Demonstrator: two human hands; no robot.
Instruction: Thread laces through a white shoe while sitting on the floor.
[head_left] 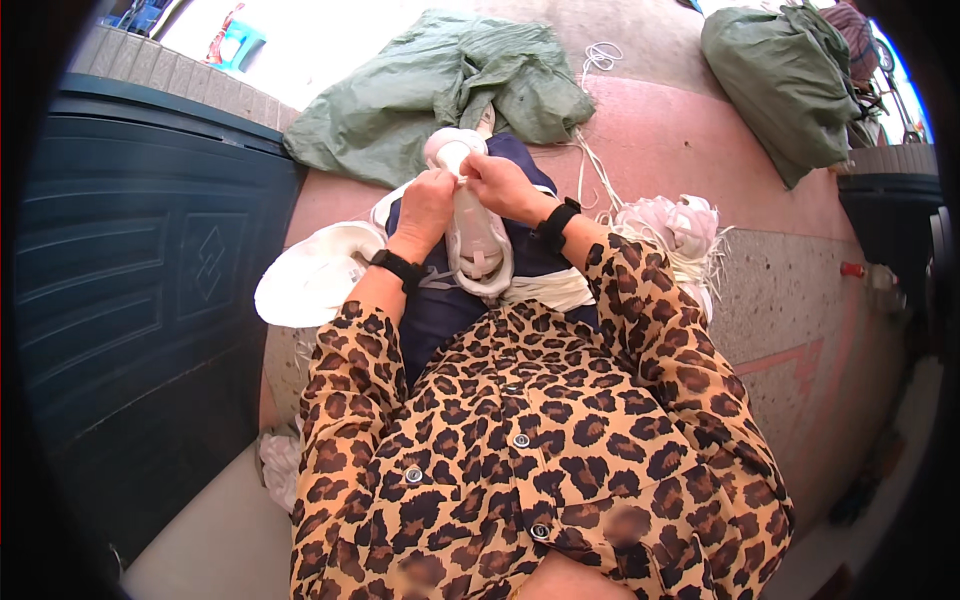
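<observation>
A pale pink-and-white shoe [480, 250] lies lengthwise over my lap, its opening toward me and its rounded far end beyond my fingers. My left hand [425, 210] is closed in a pinch at the shoe's middle, from the left side. Fingertip to fingertip with it, my right hand [505, 188] pinches there too. Whatever is between the fingers is too small to make out. A bundle of cream-white laces [548, 290] rests across my dark blue lap, just right of the shoe's opening.
Left of my lap sits a white rounded object [315, 275], beside a dark blue panelled door [160, 230]. A heap of pinkish-white shoe pieces with loose laces [680, 228] lies right. Green sacking [430, 90] spreads ahead; a full green sack [780, 85] stands far right.
</observation>
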